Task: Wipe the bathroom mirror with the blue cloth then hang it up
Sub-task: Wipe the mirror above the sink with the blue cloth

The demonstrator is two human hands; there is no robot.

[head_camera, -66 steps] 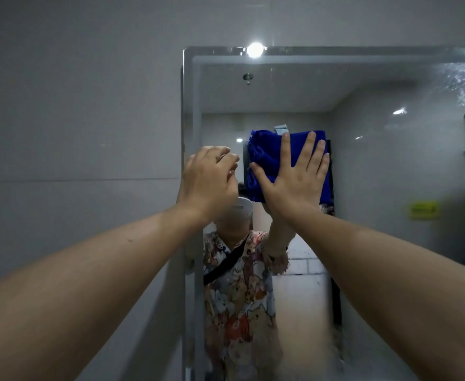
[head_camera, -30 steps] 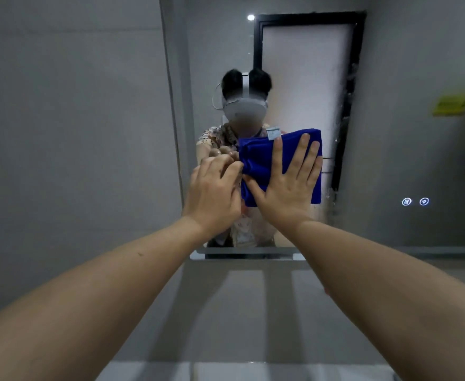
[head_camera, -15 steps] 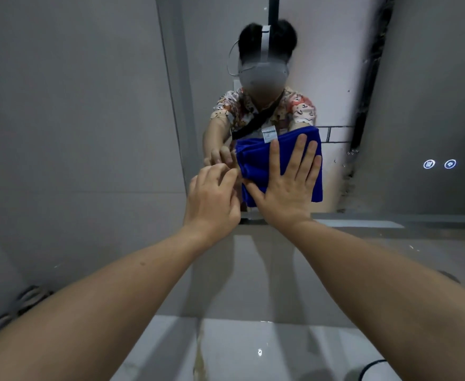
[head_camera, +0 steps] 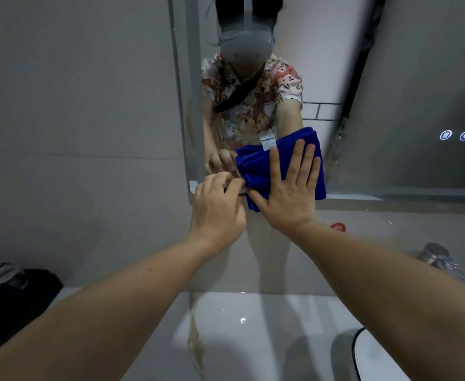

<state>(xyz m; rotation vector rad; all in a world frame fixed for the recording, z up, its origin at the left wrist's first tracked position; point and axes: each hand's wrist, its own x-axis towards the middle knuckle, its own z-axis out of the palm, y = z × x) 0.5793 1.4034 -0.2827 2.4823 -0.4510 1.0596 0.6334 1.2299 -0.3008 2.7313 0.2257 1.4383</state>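
Note:
A folded blue cloth with a small white label lies flat against the bathroom mirror, at the mirror's lower left corner and overlapping its bottom edge. My right hand presses on it with the palm flat and fingers spread. My left hand sits just left of the cloth, fingers curled, pinching the cloth's left edge near the mirror's corner. The mirror shows a person in a patterned shirt with both arms reaching forward.
Grey wall tiles run left of the mirror and below it. A white countertop lies beneath. A dark object sits at the left, a faucet-like metal piece at the right. Two lit touch icons glow on the mirror.
Both hands and the cloth have slid down the glass from the mirror's upper part to its bottom edge. The countertop has come into view.

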